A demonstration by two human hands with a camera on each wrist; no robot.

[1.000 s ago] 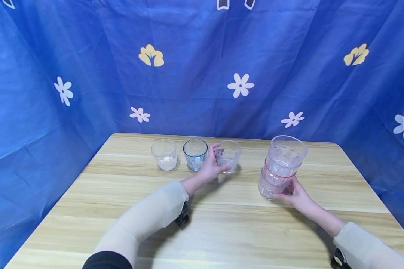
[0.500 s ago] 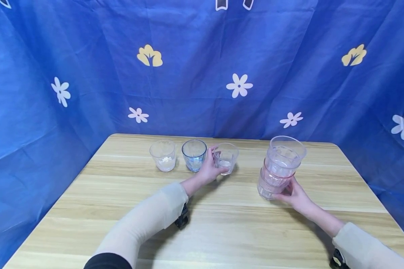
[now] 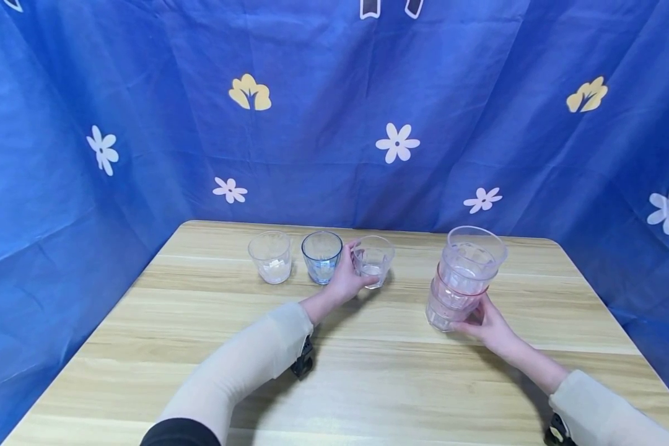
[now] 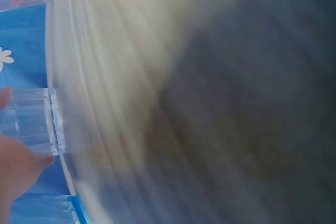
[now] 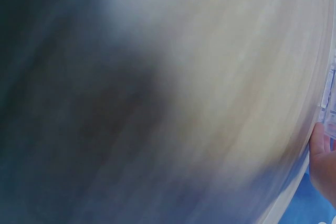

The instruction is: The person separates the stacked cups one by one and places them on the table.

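My left hand [image 3: 344,277] grips a clear glass [image 3: 375,263] from its left side, thumb in front and fingers behind. That glass stands upright at the back middle of the table; in the left wrist view the clear glass [image 4: 29,119] shows between thumb and fingers. Just left of the hand is a blue-tinted glass [image 3: 322,263], and farther left a clear glass [image 3: 273,263]. On the right, my right hand [image 3: 493,325] holds the lower part of a stack of glasses [image 3: 465,279], nested upright, with a pink-rimmed one in the middle. The right wrist view catches only an edge of the stack.
A light wood table [image 3: 368,384] carries everything, its rounded far corners near a blue curtain [image 3: 312,124] with flowers printed on it. The curtain also hangs along the left and right sides.
The glass in my left hand has come slightly towards me and left since a second ago. The right hand and the stack look unchanged.
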